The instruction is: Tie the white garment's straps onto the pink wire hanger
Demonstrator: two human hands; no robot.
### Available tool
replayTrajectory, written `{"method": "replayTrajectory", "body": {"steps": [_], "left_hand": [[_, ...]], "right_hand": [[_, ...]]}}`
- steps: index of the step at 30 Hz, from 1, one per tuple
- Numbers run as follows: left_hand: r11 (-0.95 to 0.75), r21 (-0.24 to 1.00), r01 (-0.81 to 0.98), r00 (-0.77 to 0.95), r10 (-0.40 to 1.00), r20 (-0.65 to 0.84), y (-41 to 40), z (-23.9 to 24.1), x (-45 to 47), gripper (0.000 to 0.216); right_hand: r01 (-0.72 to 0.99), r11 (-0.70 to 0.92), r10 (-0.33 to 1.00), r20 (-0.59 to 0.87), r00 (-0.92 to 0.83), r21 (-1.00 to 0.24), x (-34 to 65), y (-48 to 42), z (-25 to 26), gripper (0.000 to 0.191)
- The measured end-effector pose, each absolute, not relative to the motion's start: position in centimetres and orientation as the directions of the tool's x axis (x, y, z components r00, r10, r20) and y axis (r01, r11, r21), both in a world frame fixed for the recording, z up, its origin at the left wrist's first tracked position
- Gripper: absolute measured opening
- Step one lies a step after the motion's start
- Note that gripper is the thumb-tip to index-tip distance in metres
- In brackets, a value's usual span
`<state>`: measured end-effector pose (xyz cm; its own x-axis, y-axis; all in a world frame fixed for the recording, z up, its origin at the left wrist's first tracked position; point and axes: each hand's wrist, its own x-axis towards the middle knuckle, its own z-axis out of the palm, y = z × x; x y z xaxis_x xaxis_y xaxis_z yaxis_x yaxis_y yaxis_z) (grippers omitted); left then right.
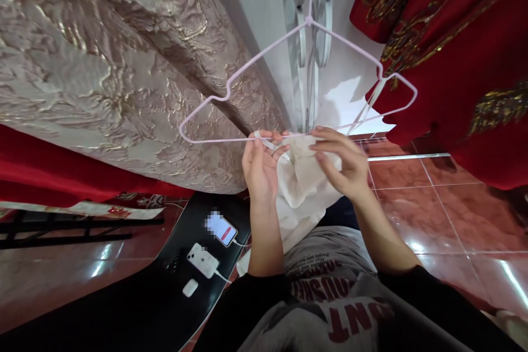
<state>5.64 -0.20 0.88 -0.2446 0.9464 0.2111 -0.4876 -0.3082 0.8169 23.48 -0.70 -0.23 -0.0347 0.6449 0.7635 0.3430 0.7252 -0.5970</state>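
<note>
A pale pink clothes hanger [268, 58] hangs in front of me, its hook going up to a metal rack. My left hand [264, 165] is closed at the hanger's bottom bar, with a white strap [268, 144] between its thumb and fingers. Stretched out and apart, the fingers of my right hand [344, 159] are beside the bar, above a cream garment [297, 176]. Another white strap [374, 96] runs from the hanger's right notch down toward the garment. Much of the garment is behind my hands and forearms.
Beige brocade fabric [124, 66] hangs on the left, and red embroidered cloth [454, 77] on the right. A black bench [136, 297] at lower left carries two phones [203, 261] on cables and a small white case [190, 287]. The floor is reddish tile [454, 203].
</note>
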Motion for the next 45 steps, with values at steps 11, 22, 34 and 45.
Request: {"method": "replayTrajectory", "body": {"steps": [11,22,34,45], "left_hand": [[-0.362,0.808,-0.464,-0.332,0.917,0.220,0.4,1.0,5.7,0.040],[-0.326,0.805,-0.496,-0.259,0.940,0.221,0.3,1.3,4.8,0.039],[-0.260,0.812,-0.523,-0.215,0.962,0.170,0.0,0.1,6.3,0.025],[-0.618,0.747,0.244,-0.733,0.387,0.559,0.5,-0.6,-2.8,0.019]], "right_hand": [[0.195,0.386,0.894,0.417,0.161,-0.902,28.9,1.1,3.8,0.021],[0.452,0.789,0.001,0.736,0.677,-0.417,31.8,6.9,4.3,0.048],[0.552,0.659,0.693,0.698,-0.182,-0.511,26.6,0.0,2.9,0.024],[0.611,0.556,0.719,0.695,-0.015,-0.563,27.7,0.2,1.9,0.026]]}}
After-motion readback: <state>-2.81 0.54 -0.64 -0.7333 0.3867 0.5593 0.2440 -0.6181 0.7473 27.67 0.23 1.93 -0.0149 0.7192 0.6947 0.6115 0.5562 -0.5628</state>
